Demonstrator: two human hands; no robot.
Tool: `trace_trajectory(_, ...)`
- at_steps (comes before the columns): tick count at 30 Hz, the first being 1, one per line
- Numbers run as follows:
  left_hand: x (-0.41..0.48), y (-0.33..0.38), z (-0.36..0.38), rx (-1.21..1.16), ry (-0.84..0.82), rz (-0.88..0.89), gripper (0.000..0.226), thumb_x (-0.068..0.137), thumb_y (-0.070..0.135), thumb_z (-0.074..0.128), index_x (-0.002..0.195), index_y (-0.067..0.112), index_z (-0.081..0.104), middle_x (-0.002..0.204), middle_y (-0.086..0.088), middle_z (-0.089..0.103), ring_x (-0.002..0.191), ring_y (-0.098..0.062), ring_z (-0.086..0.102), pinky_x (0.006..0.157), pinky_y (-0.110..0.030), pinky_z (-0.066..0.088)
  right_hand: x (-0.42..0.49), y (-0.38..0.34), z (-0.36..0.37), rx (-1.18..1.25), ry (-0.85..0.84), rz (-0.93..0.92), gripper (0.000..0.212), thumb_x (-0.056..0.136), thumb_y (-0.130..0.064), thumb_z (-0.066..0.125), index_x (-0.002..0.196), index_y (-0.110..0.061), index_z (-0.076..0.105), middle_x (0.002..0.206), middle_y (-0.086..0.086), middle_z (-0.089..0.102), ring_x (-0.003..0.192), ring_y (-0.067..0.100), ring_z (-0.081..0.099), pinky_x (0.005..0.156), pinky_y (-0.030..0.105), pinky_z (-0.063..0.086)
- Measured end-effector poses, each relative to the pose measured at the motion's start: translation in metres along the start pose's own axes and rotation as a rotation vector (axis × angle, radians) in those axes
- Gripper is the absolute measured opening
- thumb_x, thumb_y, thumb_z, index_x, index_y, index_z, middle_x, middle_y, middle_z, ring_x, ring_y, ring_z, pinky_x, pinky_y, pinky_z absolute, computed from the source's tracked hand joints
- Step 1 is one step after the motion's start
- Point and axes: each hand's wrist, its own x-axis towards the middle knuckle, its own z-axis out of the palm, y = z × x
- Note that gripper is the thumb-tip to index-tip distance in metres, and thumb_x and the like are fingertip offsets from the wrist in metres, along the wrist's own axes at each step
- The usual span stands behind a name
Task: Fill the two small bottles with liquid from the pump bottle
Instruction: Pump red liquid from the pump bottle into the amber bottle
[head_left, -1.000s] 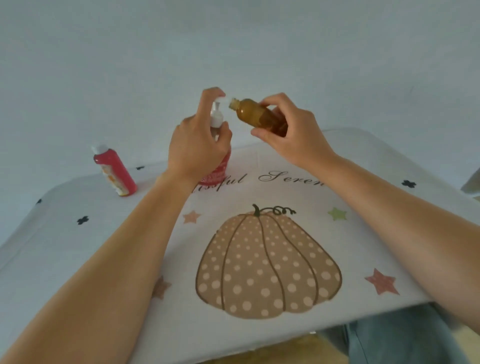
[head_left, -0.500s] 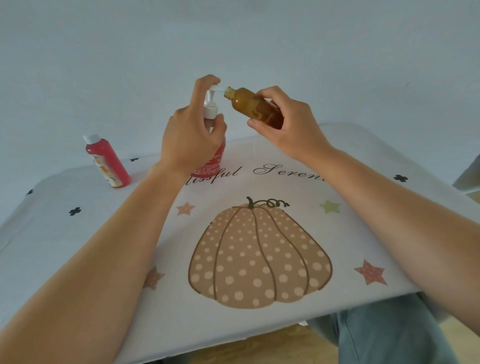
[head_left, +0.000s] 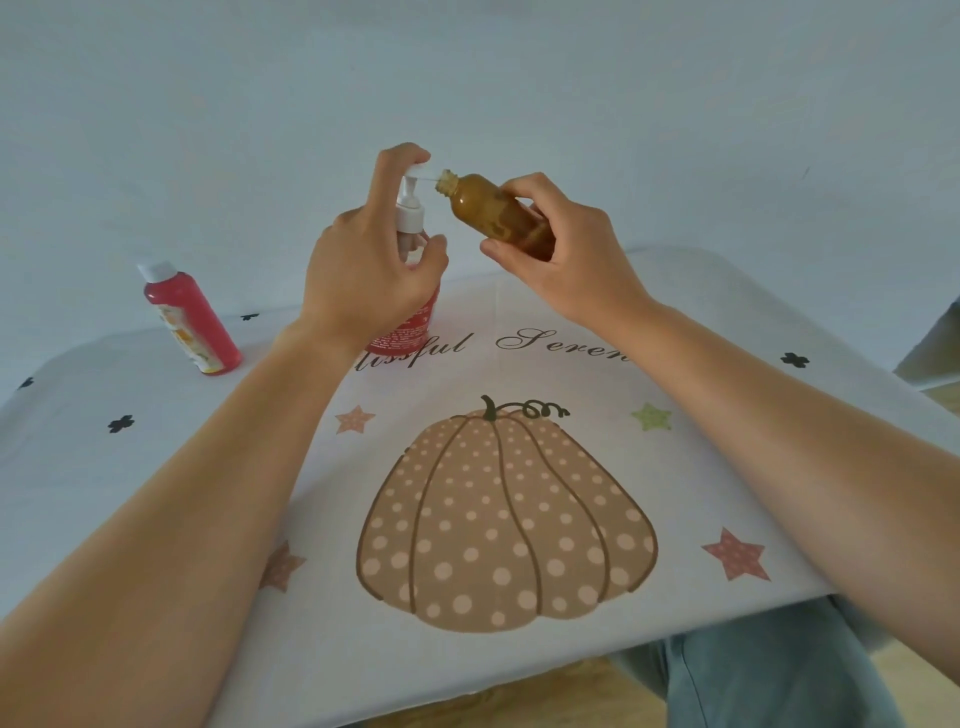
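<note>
The left hand (head_left: 363, 280) is wrapped around the pump bottle (head_left: 410, 244) standing on the bench (head_left: 727, 332), index finger on the pump head. The right hand (head_left: 566, 260) grips a small amber bottle (head_left: 493, 213), tilted with its open mouth at the nozzle. A 2nd small bottle (head_left: 189, 317), red with a white cap, stands capped, well apart to the left. The cloth reads "...ssful Seren...".

This looks like a room in a home. A small table (head_left: 727, 322) fills the lower half of the frame, covered by a decorative cloth (head_left: 156, 467) printed with a spotted pumpkin (head_left: 504, 519), coloured stars and cursive lettering. Behind it, across the upper half, is a plain pale wall (head_left: 467, 78). At the bottom edge, a warm yellowish floor (head_left: 519, 696) shows beside a knee in blue trousers (head_left: 769, 675).
</note>
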Motion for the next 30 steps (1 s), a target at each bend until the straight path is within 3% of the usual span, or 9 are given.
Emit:
trace_trajectory(3,0.000,-0.001,-0.003,-0.007,-0.052,0.010,0.070,0.091,0.042,0.065,0.153,0.030,0.034,0.083,-0.001,0.071,0.074,-0.025,0.070,0.071,-0.045,0.061,0.000,0.000,-0.001,-0.004,0.004,0.001,0.042,0.098,-0.042,0.075,0.130,-0.021,0.059,0.082,-0.022,0.059,0.068,0.004,0.056,0.067,0.009,0.040)
trace_trajectory(6,0.001,-0.001,-0.002,-0.003,-0.053,0.016,0.071,0.092,0.046,0.066,0.153,0.032,0.033,0.084,0.001,0.071,0.076,-0.023,0.071,0.074,-0.046,0.062,0.000,0.002,-0.001,-0.005,0.010,0.005,0.041,0.098,-0.041,0.074,0.130,-0.021,0.059,0.083,-0.024,0.058,0.068,0.003,0.057,0.067,0.009,0.040)
trace_trajectory(10,0.001,0.000,0.001,-0.020,0.005,-0.018,0.055,0.096,0.033,0.064,0.146,0.031,0.041,0.073,-0.001,0.066,0.068,-0.024,0.067,0.069,-0.043,0.060,0.000,0.001,-0.001,0.002,0.002,0.004,0.040,0.098,-0.042,0.073,0.130,-0.022,0.058,0.084,-0.020,0.060,0.067,0.004,0.056,0.066,0.009,0.038)
trace_trajectory(15,0.002,0.002,0.005,0.010,0.082,-0.008,0.033,0.099,0.019,0.057,0.132,0.019,0.054,0.059,0.005,0.049,0.056,-0.021,0.055,0.056,-0.034,0.046,-0.003,0.002,0.000,0.002,-0.041,0.002,0.040,0.098,-0.040,0.075,0.131,-0.023,0.058,0.090,-0.025,0.059,0.069,0.002,0.058,0.068,0.007,0.039)
trace_trajectory(25,0.000,0.001,0.007,0.013,0.065,-0.015,0.052,0.102,0.025,0.058,0.151,0.026,0.043,0.057,0.006,0.046,0.055,-0.016,0.056,0.056,-0.025,0.041,-0.001,-0.003,0.001,0.023,-0.018,0.005,0.042,0.099,-0.044,0.072,0.131,-0.024,0.056,0.087,-0.009,0.064,0.066,0.010,0.056,0.065,0.016,0.043)
trace_trajectory(30,0.000,0.003,0.005,-0.009,0.059,-0.031,0.047,0.103,0.028,0.058,0.148,0.027,0.045,0.056,0.005,0.048,0.056,-0.018,0.057,0.061,-0.033,0.048,-0.001,-0.002,0.001,0.024,-0.011,0.010,0.041,0.099,-0.043,0.073,0.131,-0.023,0.056,0.086,-0.014,0.062,0.066,0.008,0.056,0.066,0.012,0.041)
